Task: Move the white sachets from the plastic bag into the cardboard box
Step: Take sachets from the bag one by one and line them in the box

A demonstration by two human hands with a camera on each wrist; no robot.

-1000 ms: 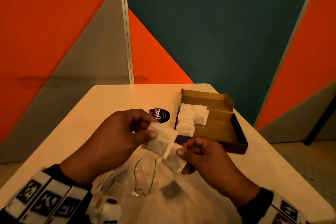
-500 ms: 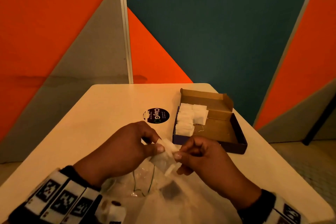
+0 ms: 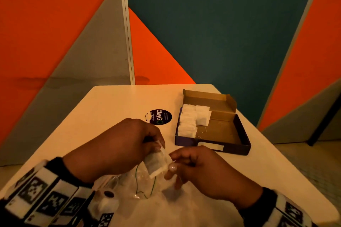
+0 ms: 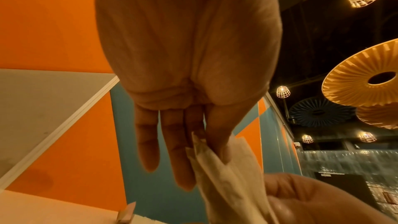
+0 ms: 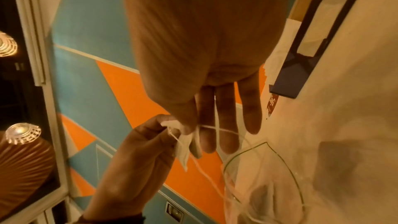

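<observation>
Both hands meet over the clear plastic bag (image 3: 140, 186) at the near edge of the table. My left hand (image 3: 158, 145) pinches white sachets (image 3: 156, 162) between thumb and fingers. My right hand (image 3: 172, 163) pinches the same bunch from the right. In the left wrist view the sachets (image 4: 226, 168) hang from my left thumb. The right wrist view shows a sachet (image 5: 185, 144) with thin strings under my right thumb, above the bag (image 5: 269, 185). The open cardboard box (image 3: 238, 149) stands to the far right, with several white sachets (image 3: 191, 120) stacked along its left side.
A round black sticker (image 3: 160, 117) lies on the white table (image 3: 110, 107) left of the box. Orange, grey and teal wall panels stand close behind the table. The table's right edge runs just beyond the box.
The hands have come together and dropped a little toward the bag. The sachets that were held apart are now bunched between both hands.
</observation>
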